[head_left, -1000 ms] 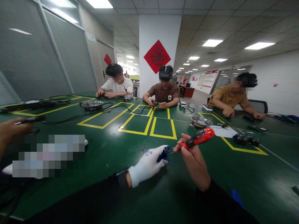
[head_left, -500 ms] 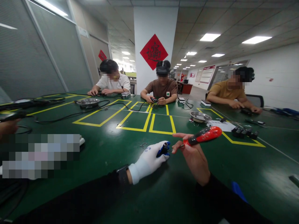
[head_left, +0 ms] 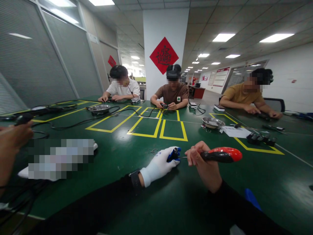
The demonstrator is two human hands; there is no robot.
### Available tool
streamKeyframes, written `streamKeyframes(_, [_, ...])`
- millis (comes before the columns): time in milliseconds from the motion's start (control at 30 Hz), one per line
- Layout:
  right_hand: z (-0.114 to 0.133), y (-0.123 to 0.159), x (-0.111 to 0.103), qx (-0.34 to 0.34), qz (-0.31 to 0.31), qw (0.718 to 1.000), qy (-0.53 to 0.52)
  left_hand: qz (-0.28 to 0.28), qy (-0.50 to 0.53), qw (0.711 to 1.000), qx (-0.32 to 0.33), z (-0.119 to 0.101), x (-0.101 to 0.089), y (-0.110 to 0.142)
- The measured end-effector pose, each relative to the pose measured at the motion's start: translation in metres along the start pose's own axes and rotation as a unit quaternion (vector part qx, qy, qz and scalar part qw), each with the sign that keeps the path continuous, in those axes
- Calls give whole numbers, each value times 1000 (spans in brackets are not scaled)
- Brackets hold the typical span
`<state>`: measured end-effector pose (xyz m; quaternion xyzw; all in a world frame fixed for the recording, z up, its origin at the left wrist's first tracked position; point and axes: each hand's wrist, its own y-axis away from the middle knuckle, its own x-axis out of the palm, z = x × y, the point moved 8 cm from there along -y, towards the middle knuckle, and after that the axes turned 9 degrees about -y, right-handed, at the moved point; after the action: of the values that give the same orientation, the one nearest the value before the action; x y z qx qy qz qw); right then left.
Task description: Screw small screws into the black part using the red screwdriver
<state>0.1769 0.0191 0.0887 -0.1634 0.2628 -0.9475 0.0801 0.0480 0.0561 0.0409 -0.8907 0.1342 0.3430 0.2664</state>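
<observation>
My left hand, in a white glove with blue fingertips, is closed around a small black part with a round metal end pointing up. My right hand is bare and grips a red and black screwdriver near the front of its handle. The screwdriver lies almost level, its thin shaft running left to the black part. Whether the tip is seated in it cannot be made out, as the gloved fingers cover that spot. Several tiny screws lie on the green table just beyond my left hand.
Metal bowls stand on the table, one at the right and one at the far left. Black parts sit by a white paper. Cables cross the left. Co-workers sit opposite; another person's hand is at left.
My right hand's raised finger has curled in around the screwdriver, and the handle has tipped from slanting upward to nearly level. My left hand keeps its hold. The view has shifted slightly.
</observation>
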Motion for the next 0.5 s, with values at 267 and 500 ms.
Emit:
streamKeyframes(267, [-1,-3,-7,-38,-8,999,-5,4,12,1000,11,-11,-4,2])
streamKeyframes(500, [16,3,-10,-115,-11,945,305,-4,-15,1000,3,-2,-1,2])
